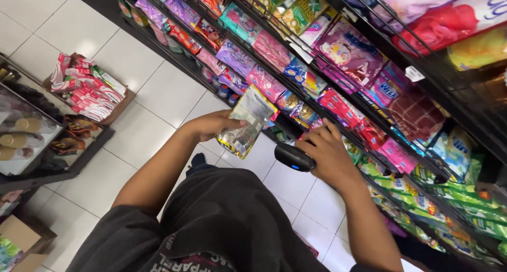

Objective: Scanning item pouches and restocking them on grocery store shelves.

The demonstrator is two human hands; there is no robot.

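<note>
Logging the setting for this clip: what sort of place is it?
Most likely a small shop: wire shelves packed with sachets, a carton of packets on the floor, and a handheld scanner in the right hand.

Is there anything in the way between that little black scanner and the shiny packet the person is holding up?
Nothing visible. The left hand holds the packet up in open air in front of the shelves; the right hand holds the black scanner just below and beside it. Only a small gap over the white floor tiles separates them.
</note>
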